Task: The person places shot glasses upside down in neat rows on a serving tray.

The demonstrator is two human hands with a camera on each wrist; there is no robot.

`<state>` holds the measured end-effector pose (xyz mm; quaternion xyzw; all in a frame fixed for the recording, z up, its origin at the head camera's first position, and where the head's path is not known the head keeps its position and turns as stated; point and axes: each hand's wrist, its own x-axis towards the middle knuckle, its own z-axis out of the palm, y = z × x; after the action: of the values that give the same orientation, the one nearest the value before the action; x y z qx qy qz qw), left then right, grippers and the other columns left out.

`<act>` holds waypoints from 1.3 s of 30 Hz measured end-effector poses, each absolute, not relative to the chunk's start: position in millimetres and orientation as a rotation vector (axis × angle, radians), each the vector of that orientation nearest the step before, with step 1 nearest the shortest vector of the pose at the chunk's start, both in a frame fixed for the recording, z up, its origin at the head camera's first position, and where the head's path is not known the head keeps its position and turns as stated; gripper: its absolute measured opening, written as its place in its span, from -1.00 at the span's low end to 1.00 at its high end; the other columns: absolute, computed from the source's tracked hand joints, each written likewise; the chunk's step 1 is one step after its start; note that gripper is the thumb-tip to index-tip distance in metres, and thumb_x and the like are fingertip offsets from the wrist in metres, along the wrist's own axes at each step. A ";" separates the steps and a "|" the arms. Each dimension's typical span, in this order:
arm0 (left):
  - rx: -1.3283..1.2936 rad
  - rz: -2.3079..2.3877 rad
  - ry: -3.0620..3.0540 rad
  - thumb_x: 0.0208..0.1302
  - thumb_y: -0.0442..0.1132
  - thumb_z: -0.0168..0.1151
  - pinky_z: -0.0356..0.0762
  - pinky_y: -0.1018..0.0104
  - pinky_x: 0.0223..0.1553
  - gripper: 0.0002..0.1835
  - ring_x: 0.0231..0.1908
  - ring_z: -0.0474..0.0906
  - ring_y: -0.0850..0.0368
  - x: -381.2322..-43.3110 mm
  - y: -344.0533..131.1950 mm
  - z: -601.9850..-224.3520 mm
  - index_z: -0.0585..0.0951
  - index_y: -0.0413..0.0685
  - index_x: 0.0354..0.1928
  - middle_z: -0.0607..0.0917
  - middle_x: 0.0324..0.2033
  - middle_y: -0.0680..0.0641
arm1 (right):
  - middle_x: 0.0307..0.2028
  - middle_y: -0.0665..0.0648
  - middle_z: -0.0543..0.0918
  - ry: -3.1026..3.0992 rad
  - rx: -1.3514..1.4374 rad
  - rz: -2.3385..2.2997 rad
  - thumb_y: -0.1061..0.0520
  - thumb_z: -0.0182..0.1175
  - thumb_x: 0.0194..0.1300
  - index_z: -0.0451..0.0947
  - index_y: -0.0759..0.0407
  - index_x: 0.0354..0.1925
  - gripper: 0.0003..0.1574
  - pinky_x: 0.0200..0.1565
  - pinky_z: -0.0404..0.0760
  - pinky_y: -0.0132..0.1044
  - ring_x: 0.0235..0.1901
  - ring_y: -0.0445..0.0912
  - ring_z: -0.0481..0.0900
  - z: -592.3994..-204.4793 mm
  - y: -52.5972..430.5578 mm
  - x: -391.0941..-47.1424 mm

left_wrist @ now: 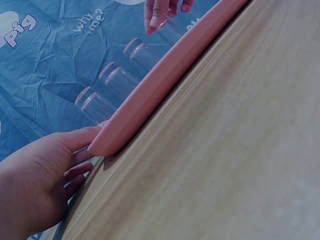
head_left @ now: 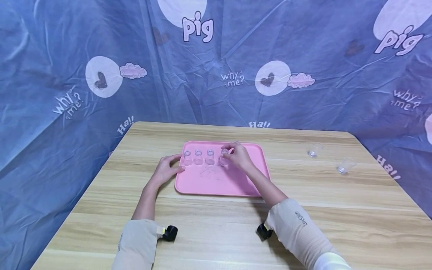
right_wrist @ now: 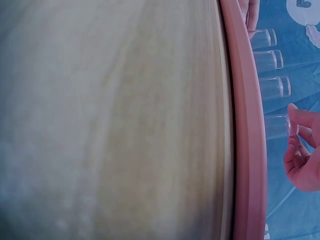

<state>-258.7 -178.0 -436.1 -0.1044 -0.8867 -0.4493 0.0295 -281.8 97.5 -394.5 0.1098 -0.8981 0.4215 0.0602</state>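
- Clear cup (head_left: 223, 162) at the right end of a row of four, standing in the far half of the pink tray (head_left: 202, 185), its narrower end uppermost.
- Right hand (head_left: 239, 156): its grip has closed on that cup, thumb and fingers pinching the top end; the forearm crosses the tray's right half from the near right.
- Three matching cups (head_left: 198, 158) stand to the left of the pinched one, side by side with small gaps, also inside the tray.
- Left hand (head_left: 164, 170) touches the tray's left edge, thumb nearer and a finger farther along; whether its grip clasps the rim or merely rests against it, I cannot tell.
- Faint lines (head_left: 210, 172) mark the tray's floor, just near of the row.
- Two more clear cups (head_left: 312, 151) sit well apart from the tray, toward the far right of the worktop (head_left: 209, 215), one farther and one nearer.
- Pale sleeves (head_left: 300, 228) cover both forearms, each with a black piece (head_left: 170, 233) on its inner side.
- Blue printed cloth (head_left: 189, 90) hangs beyond the worktop.
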 end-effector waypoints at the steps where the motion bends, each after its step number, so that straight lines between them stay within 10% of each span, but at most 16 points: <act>1: -0.320 -1.385 -2.736 0.07 -0.27 0.31 -0.01 -0.04 0.25 -0.40 0.18 0.19 -0.21 -258.6 -177.9 -435.9 0.41 -0.27 0.19 0.48 0.09 -0.28 | -0.26 0.17 0.50 -2.721 0.330 1.274 0.31 0.34 0.00 0.62 0.28 -0.18 -0.67 -0.27 0.48 -0.25 -0.32 -0.03 0.48 -394.7 97.4 -281.8; 19: -0.328 -1.391 -2.729 0.06 -0.26 0.31 -0.03 -0.06 0.25 -0.39 0.19 0.17 -0.23 -259.0 -178.0 -435.9 0.40 -0.28 0.19 0.47 0.09 -0.29 | -0.19 0.23 0.56 -2.720 0.311 1.258 0.15 0.34 0.07 0.56 0.24 -0.04 -0.55 -0.27 0.48 -0.21 -0.27 0.03 0.49 -375.8 117.6 -278.1; 39: -0.314 -1.419 -2.729 0.06 -0.28 0.31 -0.05 -0.05 0.26 -0.39 0.20 0.16 -0.22 -258.1 -177.7 -436.4 0.41 -0.25 0.19 0.47 0.10 -0.28 | -0.14 0.11 0.51 -2.445 -0.048 1.392 -0.04 0.27 0.15 0.50 0.22 0.06 -0.44 -0.43 0.42 -0.48 -0.27 -0.17 0.42 -339.3 254.1 -247.3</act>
<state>-258.1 -177.7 -436.4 -0.1017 -0.8824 -0.4587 0.0250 -247.3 254.1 -339.3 -0.0167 -0.8572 0.4880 0.1634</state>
